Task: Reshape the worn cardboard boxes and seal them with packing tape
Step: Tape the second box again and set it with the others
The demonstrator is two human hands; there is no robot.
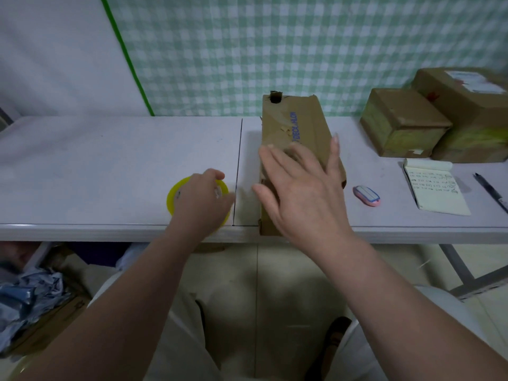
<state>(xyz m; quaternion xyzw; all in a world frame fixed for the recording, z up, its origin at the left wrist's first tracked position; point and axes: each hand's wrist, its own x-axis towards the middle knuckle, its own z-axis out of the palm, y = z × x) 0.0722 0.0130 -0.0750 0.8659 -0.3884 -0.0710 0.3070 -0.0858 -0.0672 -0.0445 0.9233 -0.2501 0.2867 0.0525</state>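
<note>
White surface [110, 166] runs below a green checked backdrop [275, 50]. In the head view, a worn cardboard box [294, 122] lies lengthwise at the middle, with its near end at the front edge. The right grip [302, 193] is spread, fingers straight, over the box's near half; blur hides whether it touches. The left grip [202, 199] curls around a yellow tape roll [174, 196] lying just left of the box. A smaller box [401, 122], a larger box [472, 111], a notepad [437, 188] and a pen [492, 192] sit at the right.

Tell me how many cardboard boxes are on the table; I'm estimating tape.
3. A long box lies at the centre under the right hand; a small box sits far right, beside a bigger box cut by the frame edge. More may be out of view.
</note>
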